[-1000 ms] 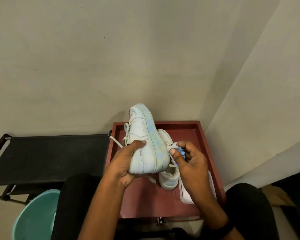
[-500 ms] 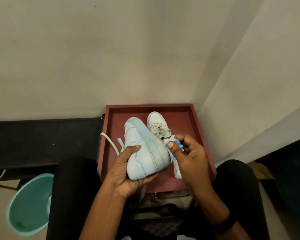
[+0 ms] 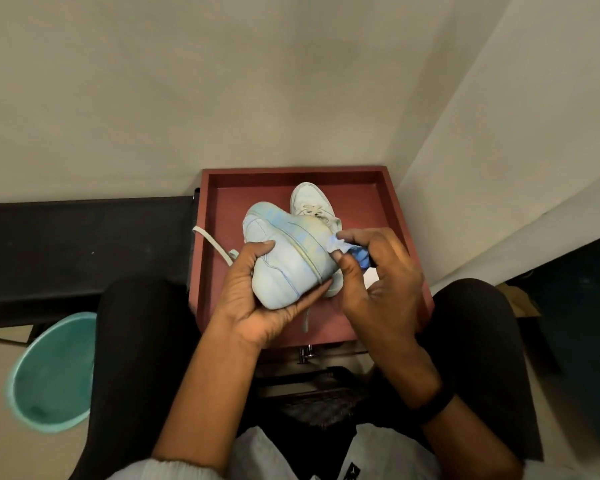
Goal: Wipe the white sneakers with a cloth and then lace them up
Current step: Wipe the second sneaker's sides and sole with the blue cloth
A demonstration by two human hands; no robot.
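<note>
My left hand point(image 3: 253, 299) grips a white sneaker point(image 3: 284, 258) by its heel, holding it on its side above the red tray point(image 3: 388, 199), sole edge turned to the right. A loose white lace point(image 3: 213, 242) hangs off its left side. My right hand point(image 3: 374, 282) pinches a small blue and white cloth point(image 3: 347, 249) pressed against the sneaker's sole edge. The second white sneaker point(image 3: 310, 200) stands in the tray behind, toe pointing away, partly hidden by the held one.
A black bench point(image 3: 84, 244) runs left of the tray. A teal plastic bucket point(image 3: 52, 372) sits on the floor at lower left. Walls close in behind and to the right. My knees in black trousers flank the tray.
The held sneaker has tilted lower and more level over the tray. My right hand with the cloth has slid along the sole edge. The camera has pitched downward.
</note>
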